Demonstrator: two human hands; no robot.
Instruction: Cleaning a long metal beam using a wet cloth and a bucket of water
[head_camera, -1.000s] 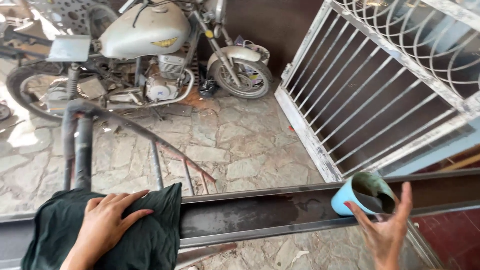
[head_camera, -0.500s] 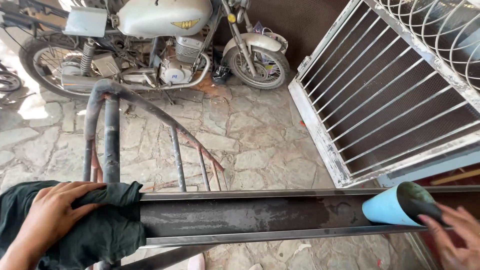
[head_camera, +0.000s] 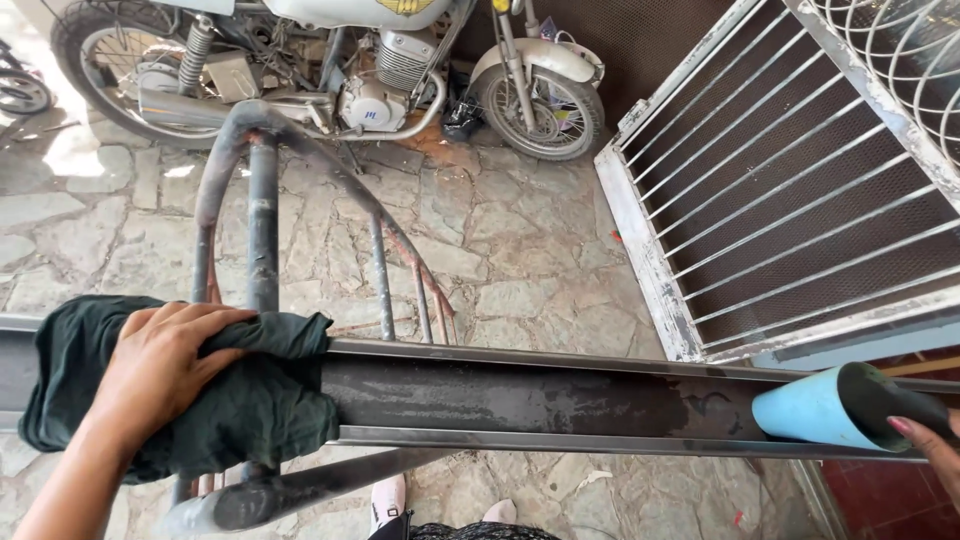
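The cloth (head_camera: 190, 400) is dark green and lies bunched over the left end of the long steel channel (head_camera: 520, 400), draped across both of its edges. My left hand (head_camera: 165, 360) presses flat on top of the cloth, fingers spread and curled a little over its folds, holding it down against the channel. At the far right end of the channel my right hand (head_camera: 935, 450) shows only partly at the frame's edge; its fingertips touch the rim of a blue pipe piece (head_camera: 830, 410) that rests in the channel, and I cannot tell how firmly it grips. Behind the channel stands a rusty pipe frame (head_camera: 260, 200), and beyond that a motorcycle (head_camera: 330, 70) and a white gate (head_camera: 790, 190). I judge the channel's thin edges could snag the cloth or nick my fingers if I press hard, and the pipe piece could roll off if my touch slackens.
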